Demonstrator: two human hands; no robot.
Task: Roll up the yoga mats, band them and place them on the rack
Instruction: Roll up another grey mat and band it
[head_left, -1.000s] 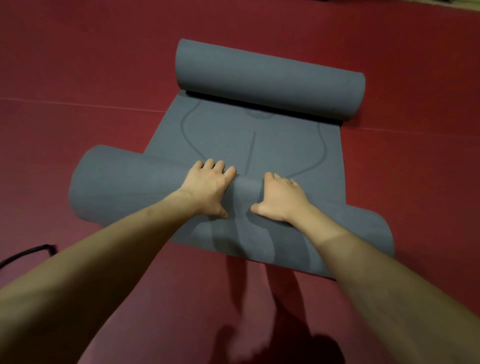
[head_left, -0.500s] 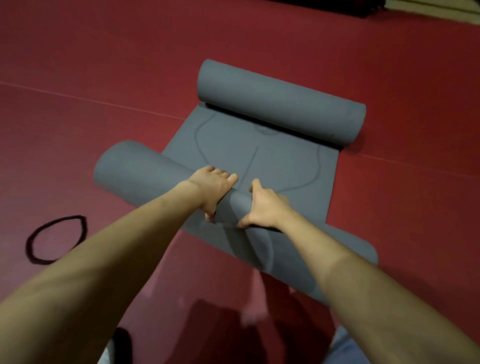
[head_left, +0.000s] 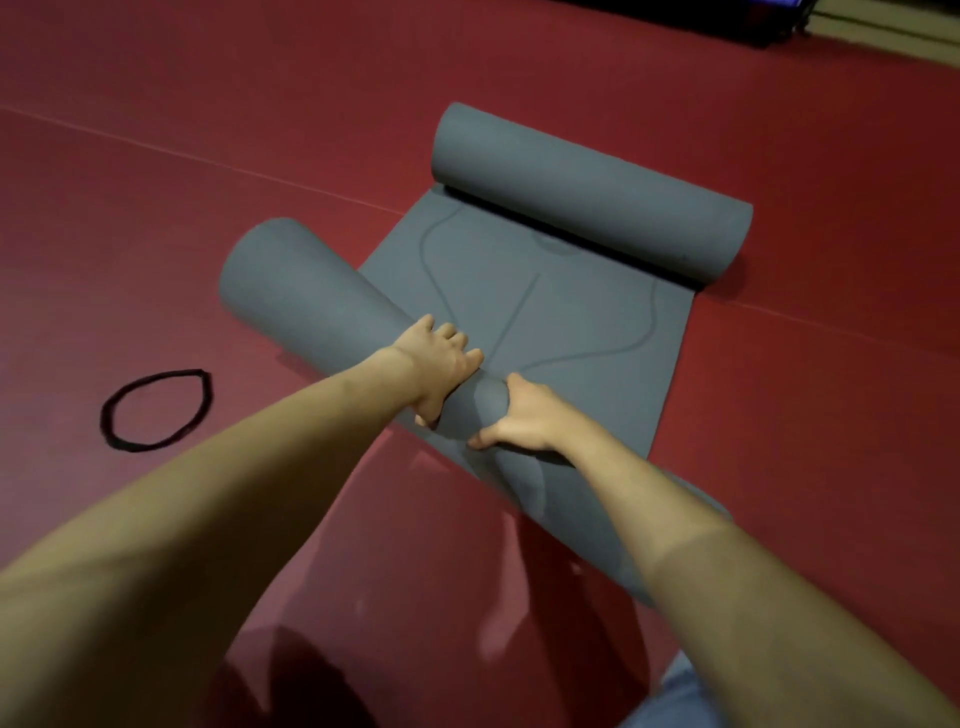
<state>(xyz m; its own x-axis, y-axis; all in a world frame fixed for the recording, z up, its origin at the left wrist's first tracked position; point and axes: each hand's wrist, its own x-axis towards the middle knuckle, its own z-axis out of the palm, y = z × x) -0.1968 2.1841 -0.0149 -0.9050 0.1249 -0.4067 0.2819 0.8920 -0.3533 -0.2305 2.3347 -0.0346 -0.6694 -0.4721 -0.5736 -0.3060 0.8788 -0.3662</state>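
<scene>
Gray yoga mat (head_left: 550, 312) lies on the red floor (head_left: 208, 156), part rolled from both ends. Near roll (head_left: 322, 312) runs diagonally from upper left toward lower right, under both hands. Far roll (head_left: 587, 197) sits at the other end of the mat, well apart from the hands. Flat stretch between the 2 rolls shows thin curved lines.

Left hand (head_left: 441, 371) lies over the top of the near roll, fingers (head_left: 457, 338) together and curved down its far side, thumb low on the near side; it grips the roll. Right hand (head_left: 524, 418) is just beside the left one, close but not touching, thumb tucked at the near side, fingers wrapped over the roll and mostly hidden; it grips too. Both forearms are bare.

Black band (head_left: 156, 408) lies as an open loop on the floor to the left, well apart from the mat. Dark objects at the top right edge, too dim to tell.
</scene>
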